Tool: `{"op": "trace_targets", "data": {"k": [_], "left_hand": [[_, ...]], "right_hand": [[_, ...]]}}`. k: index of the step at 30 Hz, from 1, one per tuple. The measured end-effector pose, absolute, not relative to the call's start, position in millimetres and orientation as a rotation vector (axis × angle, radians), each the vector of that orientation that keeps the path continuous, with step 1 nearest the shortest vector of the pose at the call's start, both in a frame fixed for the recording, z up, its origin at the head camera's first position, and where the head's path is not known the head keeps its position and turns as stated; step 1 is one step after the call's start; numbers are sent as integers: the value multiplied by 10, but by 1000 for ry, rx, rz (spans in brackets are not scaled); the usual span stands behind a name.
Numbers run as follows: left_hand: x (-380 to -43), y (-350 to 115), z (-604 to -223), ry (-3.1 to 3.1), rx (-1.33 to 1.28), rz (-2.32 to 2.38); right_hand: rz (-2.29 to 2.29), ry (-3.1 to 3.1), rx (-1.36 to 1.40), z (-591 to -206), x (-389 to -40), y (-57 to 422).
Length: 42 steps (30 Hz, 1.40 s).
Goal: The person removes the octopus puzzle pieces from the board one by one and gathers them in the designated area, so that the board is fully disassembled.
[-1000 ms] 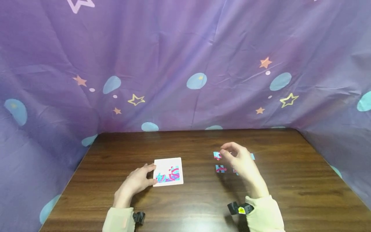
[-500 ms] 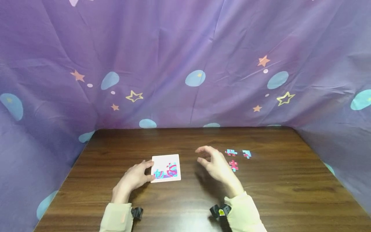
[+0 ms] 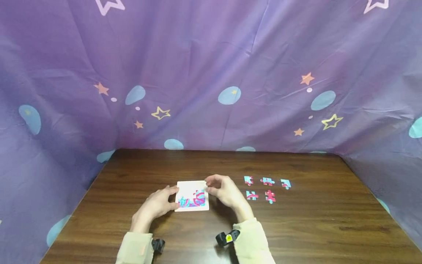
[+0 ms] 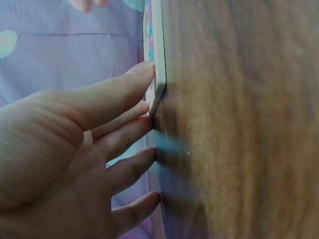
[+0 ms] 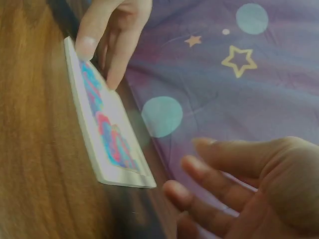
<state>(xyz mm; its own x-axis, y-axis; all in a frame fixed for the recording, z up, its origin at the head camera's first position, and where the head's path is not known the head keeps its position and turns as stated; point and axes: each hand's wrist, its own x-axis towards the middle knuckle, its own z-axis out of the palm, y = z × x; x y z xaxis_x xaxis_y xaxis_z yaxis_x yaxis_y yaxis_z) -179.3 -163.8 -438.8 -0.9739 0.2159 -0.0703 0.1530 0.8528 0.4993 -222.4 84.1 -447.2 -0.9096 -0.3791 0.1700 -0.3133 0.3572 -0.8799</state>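
A square white puzzle board (image 3: 189, 186) lies on the table, with pink, blue and purple jigsaw pieces (image 3: 199, 198) fitted along its front and up its right side. My left hand (image 3: 156, 203) rests at the board's left side, thumb and a finger pressing on its frame; in the left wrist view the other fingertips touch the table. Close by the board's right edge is my right hand (image 3: 227, 192), fingers loosely bent. In the right wrist view its thumb and fingers (image 5: 224, 149) are spread apart with nothing between them, off the board's corner.
Several loose jigsaw pieces, such as a blue and pink one (image 3: 267, 181) and a mostly pink one (image 3: 270, 197), lie in two rows to the right. Behind the brown wooden table (image 3: 313, 227) hangs a purple curtain (image 3: 197, 73) with stars.
My right hand has moved left from over the loose pieces to the board's right edge, uncovering those pieces. The left hand stays at the board.
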Motion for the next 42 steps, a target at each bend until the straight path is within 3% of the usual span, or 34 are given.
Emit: {"op": "trace_targets", "data": {"k": [17, 42], "left_hand": [[-1778, -1673, -4318, 2908, 290, 766], [-1796, -1612, -4407, 2907, 306, 778]], "right_hand": [[-1086, 2828, -719, -4609, -2232, 679], [-991, 2848, -637, -4649, -2191, 616]]}}
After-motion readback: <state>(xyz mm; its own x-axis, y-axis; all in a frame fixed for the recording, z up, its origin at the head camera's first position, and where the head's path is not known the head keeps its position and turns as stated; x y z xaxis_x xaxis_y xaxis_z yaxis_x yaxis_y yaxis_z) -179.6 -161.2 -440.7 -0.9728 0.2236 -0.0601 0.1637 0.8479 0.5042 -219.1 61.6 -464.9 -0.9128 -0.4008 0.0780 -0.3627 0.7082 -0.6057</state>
